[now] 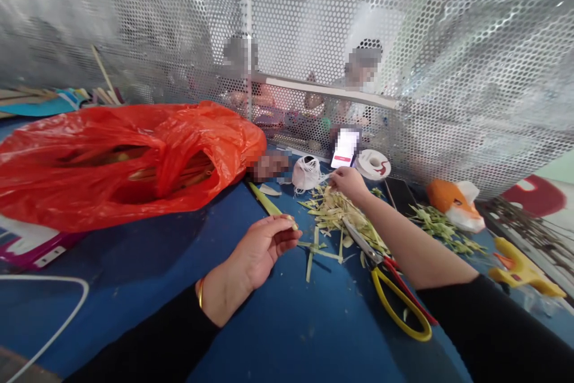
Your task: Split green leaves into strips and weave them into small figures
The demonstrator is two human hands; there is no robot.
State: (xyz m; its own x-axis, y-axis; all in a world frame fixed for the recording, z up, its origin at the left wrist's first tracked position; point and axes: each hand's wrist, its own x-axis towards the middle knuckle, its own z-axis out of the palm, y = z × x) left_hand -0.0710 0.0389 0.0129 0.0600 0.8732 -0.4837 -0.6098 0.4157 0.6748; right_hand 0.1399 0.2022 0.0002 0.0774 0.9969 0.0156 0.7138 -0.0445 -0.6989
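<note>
One green stalk (263,196) | apparently pinched in left grip (262,251) | slanting forward-left beyond

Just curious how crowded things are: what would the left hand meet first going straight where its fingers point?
The left hand would probably meet the pale green scraps first, though depth is unclear: it might pass above.

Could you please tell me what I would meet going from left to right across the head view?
Red bag → left hand → white string → lit phone → white spool → orange-and-white pack → yellow glue gun.
</note>
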